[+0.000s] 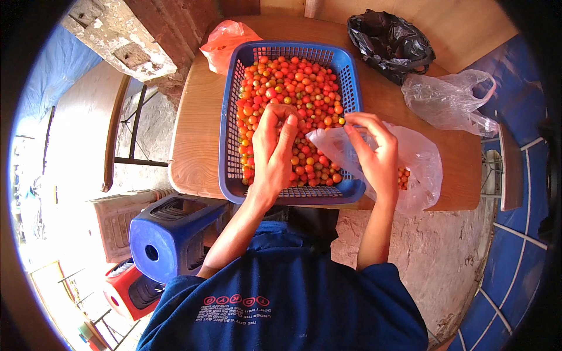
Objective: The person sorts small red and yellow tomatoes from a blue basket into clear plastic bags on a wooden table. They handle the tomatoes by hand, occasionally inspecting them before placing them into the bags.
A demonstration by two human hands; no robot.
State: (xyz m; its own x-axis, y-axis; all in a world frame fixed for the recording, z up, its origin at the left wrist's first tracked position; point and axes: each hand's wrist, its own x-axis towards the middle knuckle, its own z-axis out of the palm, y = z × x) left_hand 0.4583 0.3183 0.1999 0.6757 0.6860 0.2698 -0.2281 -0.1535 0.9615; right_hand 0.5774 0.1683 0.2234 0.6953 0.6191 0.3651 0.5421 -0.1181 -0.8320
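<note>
A blue plastic basket (226, 131) stands on the wooden table, filled with small cherry tomatoes (303, 83), mostly red and orange with some yellow and greenish ones. My left hand (273, 149) is over the middle of them with its fingers curled; whether a tomato is inside is hidden. At the basket's right rim is my right hand (373, 151), thumb and forefinger tips close together near a yellow tomato (341, 121). Any hold there is unclear. A clear plastic bag (421, 153) lies around and beneath that hand, one end over the basket, with some tomatoes (403, 177) in it.
The table (199, 131) also holds a red plastic bag (228, 41), a black plastic bag (390, 44) and another clear bag (448, 98). Blue stacked stools (162, 239) and red ones (127, 291) lie on their sides at left. A blue tarp (509, 263) borders the right.
</note>
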